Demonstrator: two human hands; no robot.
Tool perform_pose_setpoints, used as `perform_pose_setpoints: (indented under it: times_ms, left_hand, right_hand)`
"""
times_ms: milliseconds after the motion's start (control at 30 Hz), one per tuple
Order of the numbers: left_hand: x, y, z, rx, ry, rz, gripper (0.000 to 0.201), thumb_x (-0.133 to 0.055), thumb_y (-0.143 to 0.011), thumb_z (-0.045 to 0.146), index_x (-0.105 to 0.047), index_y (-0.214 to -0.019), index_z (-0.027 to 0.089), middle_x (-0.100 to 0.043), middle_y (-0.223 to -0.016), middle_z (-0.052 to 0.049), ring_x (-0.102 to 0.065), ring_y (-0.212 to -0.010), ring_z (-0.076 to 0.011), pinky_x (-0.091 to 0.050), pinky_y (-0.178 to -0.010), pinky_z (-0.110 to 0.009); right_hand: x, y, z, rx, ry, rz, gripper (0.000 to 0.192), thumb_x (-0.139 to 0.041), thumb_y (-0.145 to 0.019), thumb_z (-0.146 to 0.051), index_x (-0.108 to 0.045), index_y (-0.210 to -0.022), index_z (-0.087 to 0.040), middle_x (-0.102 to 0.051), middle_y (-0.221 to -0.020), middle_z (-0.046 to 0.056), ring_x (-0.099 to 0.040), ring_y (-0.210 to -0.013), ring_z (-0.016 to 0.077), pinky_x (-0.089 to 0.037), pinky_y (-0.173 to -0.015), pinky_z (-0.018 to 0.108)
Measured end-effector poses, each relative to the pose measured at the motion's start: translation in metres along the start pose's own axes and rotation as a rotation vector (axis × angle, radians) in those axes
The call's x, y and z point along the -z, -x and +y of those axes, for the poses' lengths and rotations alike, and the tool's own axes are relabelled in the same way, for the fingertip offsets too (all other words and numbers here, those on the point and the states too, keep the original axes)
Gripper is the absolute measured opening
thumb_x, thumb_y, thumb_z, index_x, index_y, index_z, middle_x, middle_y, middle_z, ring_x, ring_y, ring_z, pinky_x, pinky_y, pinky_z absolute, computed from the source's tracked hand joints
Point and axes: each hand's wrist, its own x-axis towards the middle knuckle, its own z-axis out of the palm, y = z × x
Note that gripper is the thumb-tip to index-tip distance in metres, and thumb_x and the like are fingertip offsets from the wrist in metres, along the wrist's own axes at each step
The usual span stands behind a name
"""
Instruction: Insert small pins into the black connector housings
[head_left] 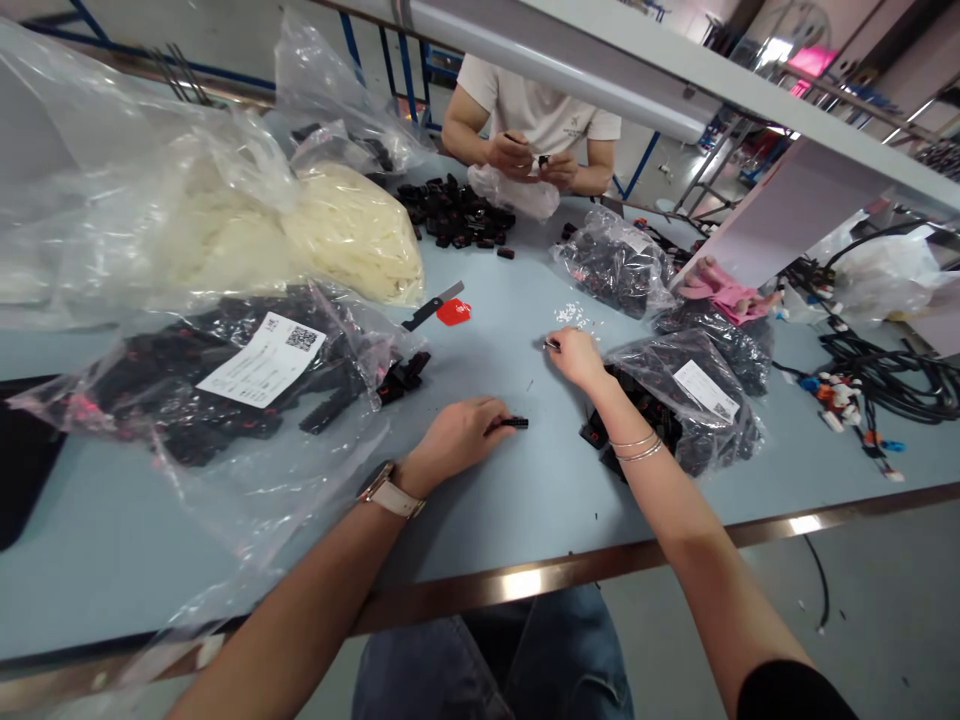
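My left hand (466, 436), with a watch on its wrist, is closed on a small black plastic connector (516, 423) just above the blue-grey tabletop. Farther right, my right hand (574, 356) is closed in a pinch on a small dark, partly shiny tool (552, 345) whose kind I cannot make out. Right beyond that hand lies a scatter of tiny white pieces (577, 314). Black connectors spill from a clear bag (712, 400) beside my right forearm. A labelled clear bag of black parts (225, 370) lies left of my left hand.
A utility knife (435, 305) lies by a red piece (454, 312). Bags of cream parts (352, 235) stand at the left. Across the table a person (536, 130) handles parts behind a pile of black connectors (457, 212). Cables (885, 370) and a pink glove (724, 290) lie right.
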Motion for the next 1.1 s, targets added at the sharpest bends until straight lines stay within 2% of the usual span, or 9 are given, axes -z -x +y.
perform_pose_setpoints:
  times_ms: [133,233,433,533,633,800,833,933,1100]
  left_hand:
    - [0.001,0.000,0.000,0.002,0.009,0.003,0.011,-0.055,-0.085,0.028,-0.058,-0.081,0.017,-0.060,-0.074,-0.001,-0.054,-0.065,-0.0143,-0.038,-0.060,-0.026]
    - [0.001,0.000,0.000,0.003,0.011,0.006,0.010,-0.055,-0.084,0.027,-0.058,-0.081,0.018,-0.060,-0.074,-0.001,-0.055,-0.064,-0.0142,-0.039,-0.059,-0.026]
    - [0.000,0.000,0.000,-0.001,0.024,0.030,0.008,-0.056,-0.083,0.026,-0.059,-0.082,0.018,-0.062,-0.077,-0.002,-0.057,-0.065,-0.0145,-0.040,-0.060,-0.025]
    - [-0.001,0.000,-0.001,0.032,0.031,0.057,0.007,-0.057,-0.082,0.025,-0.059,-0.084,0.018,-0.064,-0.080,-0.003,-0.057,-0.066,-0.0143,-0.040,-0.061,-0.025]
    - [-0.001,-0.001,-0.003,0.081,0.042,0.089,0.007,-0.056,-0.081,0.022,-0.059,-0.085,0.018,-0.063,-0.077,-0.002,-0.056,-0.065,-0.0144,-0.040,-0.061,-0.026]
    - [0.002,-0.003,-0.005,0.109,0.116,0.165,0.012,-0.052,-0.078,0.015,-0.060,-0.087,0.016,-0.061,-0.075,-0.002,-0.054,-0.064,-0.0128,-0.041,-0.062,-0.024]
    - [0.003,-0.003,-0.005,0.114,0.130,0.170,0.012,-0.052,-0.077,0.015,-0.060,-0.085,0.016,-0.060,-0.075,-0.002,-0.054,-0.064,-0.0127,-0.042,-0.062,-0.024]
    - [0.006,-0.004,-0.005,0.133,0.167,0.171,0.009,-0.053,-0.077,0.018,-0.060,-0.082,0.016,-0.060,-0.072,-0.002,-0.053,-0.063,-0.0124,-0.042,-0.061,-0.024]
    - [0.009,-0.005,-0.004,0.155,0.192,0.155,0.009,-0.054,-0.076,0.020,-0.061,-0.082,0.017,-0.062,-0.071,-0.001,-0.053,-0.062,-0.0130,-0.043,-0.063,-0.025]
  right_hand:
    - [-0.003,-0.002,-0.004,0.043,0.047,-0.069,0.029,-0.041,-0.087,-0.008,-0.067,-0.099,-0.013,-0.065,-0.103,0.015,-0.061,-0.091,0.0220,-0.041,-0.077,0.028]
    - [-0.005,-0.006,-0.005,0.071,0.053,-0.083,0.029,-0.040,-0.089,-0.011,-0.067,-0.101,-0.012,-0.065,-0.102,0.015,-0.061,-0.094,0.0233,-0.042,-0.080,0.030]
    - [-0.002,-0.008,-0.009,0.036,0.057,-0.077,0.034,-0.036,-0.087,-0.005,-0.064,-0.106,-0.014,-0.062,-0.110,0.015,-0.061,-0.093,0.0212,-0.042,-0.081,0.030]
    - [0.003,0.003,-0.018,0.022,-0.087,-0.001,0.031,-0.041,-0.087,-0.008,-0.064,-0.105,-0.016,-0.063,-0.108,0.012,-0.060,-0.093,0.0194,-0.042,-0.081,0.028]
    - [0.007,0.023,-0.032,0.059,-0.380,0.090,0.023,-0.045,-0.089,-0.018,-0.065,-0.100,-0.017,-0.067,-0.096,0.006,-0.058,-0.082,0.0146,-0.041,-0.077,0.024]
    - [-0.002,0.063,-0.056,0.058,-0.784,-0.065,0.022,-0.051,-0.085,-0.029,-0.067,-0.091,-0.016,-0.056,-0.064,-0.004,-0.043,-0.056,0.0092,-0.034,-0.056,0.020]
    - [-0.006,0.068,-0.059,0.050,-0.823,-0.092,0.022,-0.051,-0.085,-0.029,-0.067,-0.091,-0.017,-0.054,-0.062,-0.005,-0.041,-0.054,0.0088,-0.033,-0.054,0.020]
    - [-0.016,0.076,-0.062,-0.017,-0.873,-0.060,0.020,-0.051,-0.083,-0.029,-0.067,-0.087,-0.017,-0.051,-0.061,-0.005,-0.040,-0.054,0.0089,-0.031,-0.053,0.021]
    - [-0.021,0.076,-0.062,-0.020,-0.830,0.009,0.016,-0.053,-0.082,-0.024,-0.068,-0.086,-0.019,-0.060,-0.073,-0.001,-0.048,-0.064,0.0107,-0.037,-0.062,0.022]
